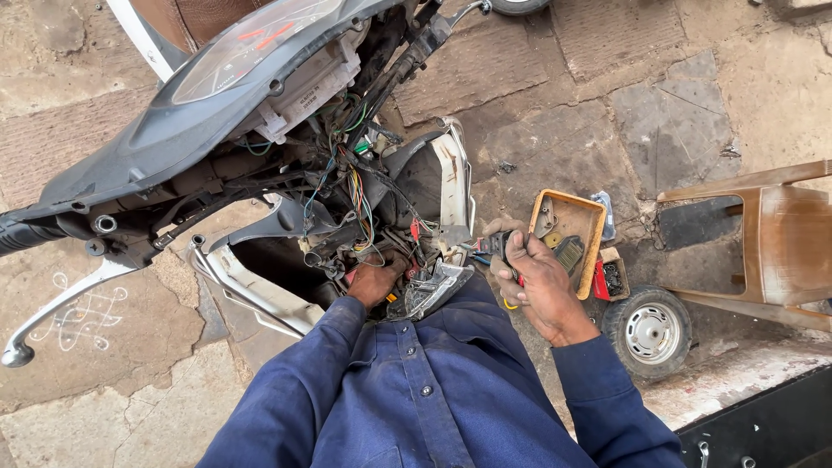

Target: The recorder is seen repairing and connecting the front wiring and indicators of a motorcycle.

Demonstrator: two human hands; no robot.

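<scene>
Fingers [511, 251] of the right hand [539, 286] curl shut around a small hand tool [507, 260] with a dark and red grip, its working end aimed at the wiring; the exact kind of tool is too hidden to tell. The left hand [374, 282] reaches down into the opened front of the scooter [260, 113], its fingers buried among the parts, so whether they pinch anything cannot be told. Just above it hangs the bundle of coloured wires [357, 195], loose below the instrument cluster [251, 48]. A headlight unit [433, 290] rests against the blue shirt, between the two hands.

To do this well, I judge the left hand should steady one wire or connector apart from the bundle before the tool closes on it, with the tool tip kept clear of neighbouring strands.

Further out, a yellow tray [596, 238] of bits lies on the stone floor beside the right hand, a small wheel [650, 332] and a brown plastic chair [780, 243] beyond.
</scene>
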